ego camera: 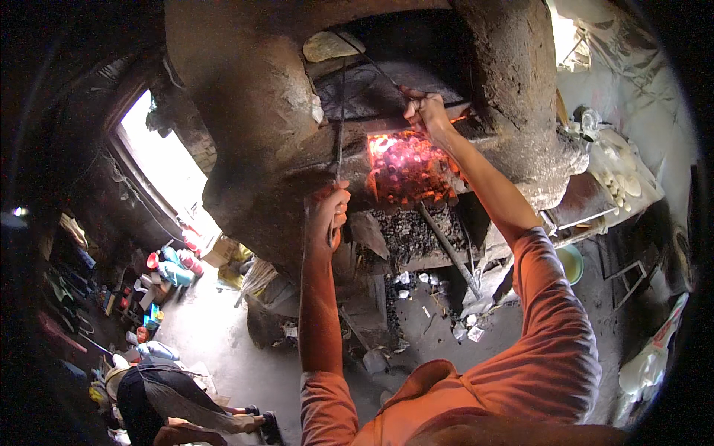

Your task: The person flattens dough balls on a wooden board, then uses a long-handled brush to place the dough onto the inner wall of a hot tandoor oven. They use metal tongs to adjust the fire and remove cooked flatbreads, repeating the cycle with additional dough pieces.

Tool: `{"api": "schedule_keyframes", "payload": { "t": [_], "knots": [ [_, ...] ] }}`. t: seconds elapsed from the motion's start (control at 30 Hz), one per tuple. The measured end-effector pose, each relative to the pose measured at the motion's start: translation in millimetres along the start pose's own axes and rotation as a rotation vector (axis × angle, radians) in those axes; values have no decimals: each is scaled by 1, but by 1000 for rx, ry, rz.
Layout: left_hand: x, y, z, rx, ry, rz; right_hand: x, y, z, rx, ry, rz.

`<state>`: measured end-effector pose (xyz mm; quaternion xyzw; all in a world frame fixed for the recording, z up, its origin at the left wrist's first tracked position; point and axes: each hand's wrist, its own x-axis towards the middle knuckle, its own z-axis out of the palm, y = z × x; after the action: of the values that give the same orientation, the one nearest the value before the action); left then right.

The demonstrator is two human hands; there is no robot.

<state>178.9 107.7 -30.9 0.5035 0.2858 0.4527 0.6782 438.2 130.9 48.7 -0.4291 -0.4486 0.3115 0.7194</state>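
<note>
My left hand (333, 209) is closed around the lower end of a thin metal rod (341, 128), which runs up into the dark mouth of a clay oven (256, 83). With my right hand (428, 114) I grip a second thin rod (379, 68), slanting up and left inside. Its far end meets a pale flatbread (332, 47) at the oven's left; whether it hooks or only overlaps the bread, I cannot tell. Glowing coals (410, 164) fill an opening just below my right hand, with dark ash and cinders (415, 240) beneath.
A long-handled tool (449, 251) leans below the coals. Right of the oven, a worktop (647, 192) bears pale dough pieces (618, 189); a green basin (569, 263) stands beneath. A straw broom (259, 276) and vacuum flasks (175, 267) are leftward. Another person (162, 396) bends over at lower left.
</note>
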Motion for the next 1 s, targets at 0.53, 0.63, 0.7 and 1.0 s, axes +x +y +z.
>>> {"api": "schedule_keyframes", "payload": {
  "t": [0.53,0.63,0.7,1.0],
  "knots": [
    [13,-16,-19,23,-59,127,-4,6,-8,-61,41,-35],
    [0,-19,-17,51,-66,120,-37,5,-22,-177,115,13],
    [-20,-20,-20,44,-152,140,-72,4,-30,-125,145,35],
    [-165,-42,-143,336,88,-82,-332,31,23,-352,289,67]
  ]
}}
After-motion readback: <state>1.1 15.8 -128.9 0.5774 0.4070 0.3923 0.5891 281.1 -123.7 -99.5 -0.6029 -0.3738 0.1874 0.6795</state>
